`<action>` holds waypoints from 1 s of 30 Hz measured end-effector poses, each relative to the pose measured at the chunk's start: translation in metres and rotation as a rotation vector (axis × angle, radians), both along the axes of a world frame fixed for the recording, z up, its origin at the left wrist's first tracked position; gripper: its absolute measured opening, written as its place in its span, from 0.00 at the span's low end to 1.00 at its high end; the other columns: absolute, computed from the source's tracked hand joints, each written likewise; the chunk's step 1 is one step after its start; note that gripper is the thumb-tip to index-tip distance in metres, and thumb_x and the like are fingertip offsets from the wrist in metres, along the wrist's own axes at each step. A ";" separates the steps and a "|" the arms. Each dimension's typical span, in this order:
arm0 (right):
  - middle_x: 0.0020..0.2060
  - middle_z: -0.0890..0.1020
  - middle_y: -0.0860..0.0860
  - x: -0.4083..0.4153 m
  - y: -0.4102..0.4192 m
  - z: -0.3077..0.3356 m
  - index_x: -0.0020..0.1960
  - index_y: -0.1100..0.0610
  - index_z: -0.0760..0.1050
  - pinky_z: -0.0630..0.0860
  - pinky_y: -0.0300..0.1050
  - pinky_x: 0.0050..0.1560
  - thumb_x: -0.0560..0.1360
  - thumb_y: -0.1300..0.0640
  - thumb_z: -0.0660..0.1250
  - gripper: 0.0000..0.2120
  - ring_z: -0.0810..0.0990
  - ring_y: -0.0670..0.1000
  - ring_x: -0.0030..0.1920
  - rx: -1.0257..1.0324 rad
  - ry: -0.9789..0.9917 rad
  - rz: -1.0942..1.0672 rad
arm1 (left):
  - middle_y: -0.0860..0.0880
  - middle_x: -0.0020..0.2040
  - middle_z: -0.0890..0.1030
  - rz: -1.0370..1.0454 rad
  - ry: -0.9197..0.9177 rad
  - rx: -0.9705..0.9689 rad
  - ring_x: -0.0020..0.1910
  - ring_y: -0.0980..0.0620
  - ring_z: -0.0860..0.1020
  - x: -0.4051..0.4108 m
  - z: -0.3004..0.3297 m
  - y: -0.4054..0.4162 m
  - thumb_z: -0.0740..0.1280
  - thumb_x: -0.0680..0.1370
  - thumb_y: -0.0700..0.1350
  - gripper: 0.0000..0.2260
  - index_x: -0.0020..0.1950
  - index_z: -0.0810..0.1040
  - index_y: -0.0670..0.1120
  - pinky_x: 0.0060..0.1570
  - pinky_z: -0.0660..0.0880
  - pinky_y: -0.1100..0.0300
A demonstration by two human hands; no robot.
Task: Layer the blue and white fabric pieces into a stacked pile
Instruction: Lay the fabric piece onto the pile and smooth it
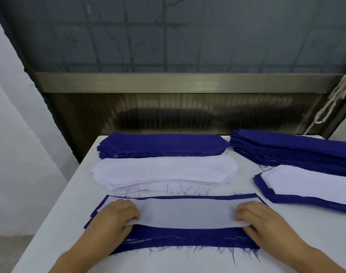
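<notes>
Hands, left (117, 215) and right (256, 217), each pinch an end of a white piece (185, 213) lying crooked on the blue piece (187, 238) at the table's (286, 253) near edge, so squaring it up probably comes next.

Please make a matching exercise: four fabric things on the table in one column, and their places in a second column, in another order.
1. white piece under both hands
2. white stack
3. left blue stack
4. layered pile

A. far edge, behind the white stack
B. right side, white on top of blue
C. nearest, on a blue piece
D. middle of the table

Pairs: 1-C, 2-D, 3-A, 4-B
</notes>
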State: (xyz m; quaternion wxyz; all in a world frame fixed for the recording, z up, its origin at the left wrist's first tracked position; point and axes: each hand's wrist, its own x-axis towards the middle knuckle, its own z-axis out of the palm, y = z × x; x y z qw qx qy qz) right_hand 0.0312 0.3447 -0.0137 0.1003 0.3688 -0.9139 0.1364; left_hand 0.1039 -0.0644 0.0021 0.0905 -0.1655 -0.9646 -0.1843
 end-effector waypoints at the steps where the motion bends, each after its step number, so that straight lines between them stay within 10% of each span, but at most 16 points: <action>1: 0.50 0.79 0.41 0.000 -0.001 0.001 0.48 0.50 0.80 0.73 0.36 0.52 0.64 0.63 0.78 0.16 0.79 0.44 0.49 -0.002 -0.005 0.007 | 0.63 0.43 0.77 0.001 -0.012 -0.004 0.42 0.62 0.73 0.000 0.000 -0.001 0.71 0.70 0.35 0.12 0.43 0.80 0.53 0.46 0.71 0.66; 8: 0.50 0.77 0.37 0.002 0.002 0.014 0.48 0.47 0.79 0.69 0.31 0.53 0.76 0.43 0.65 0.09 0.74 0.37 0.51 -0.024 -0.067 0.024 | 0.63 0.44 0.75 -0.004 -0.195 0.040 0.47 0.63 0.72 -0.001 0.006 -0.004 0.63 0.73 0.63 0.10 0.43 0.76 0.58 0.49 0.70 0.67; 15: 0.33 0.73 0.42 -0.020 -0.010 0.028 0.34 0.51 0.73 0.71 0.37 0.33 0.65 0.61 0.77 0.13 0.70 0.44 0.32 0.063 -0.001 -0.161 | 0.59 0.36 0.72 0.175 -0.138 -0.143 0.35 0.60 0.71 -0.028 0.004 -0.002 0.66 0.77 0.52 0.12 0.34 0.71 0.56 0.36 0.68 0.69; 23: 0.50 0.72 0.41 -0.097 -0.081 0.039 0.57 0.49 0.73 0.68 0.34 0.52 0.79 0.49 0.65 0.08 0.71 0.43 0.52 -0.152 -0.153 -0.159 | 0.60 0.51 0.75 0.155 0.061 0.037 0.47 0.62 0.70 -0.121 0.021 0.061 0.66 0.78 0.51 0.06 0.54 0.79 0.54 0.52 0.66 0.70; 30: 0.43 0.72 0.39 -0.130 -0.093 0.026 0.46 0.43 0.70 0.67 0.34 0.48 0.78 0.47 0.64 0.04 0.70 0.43 0.47 -0.035 -0.285 -0.141 | 0.56 0.47 0.77 0.086 -0.274 0.270 0.47 0.56 0.76 -0.157 0.018 0.077 0.70 0.76 0.51 0.05 0.49 0.79 0.52 0.49 0.74 0.64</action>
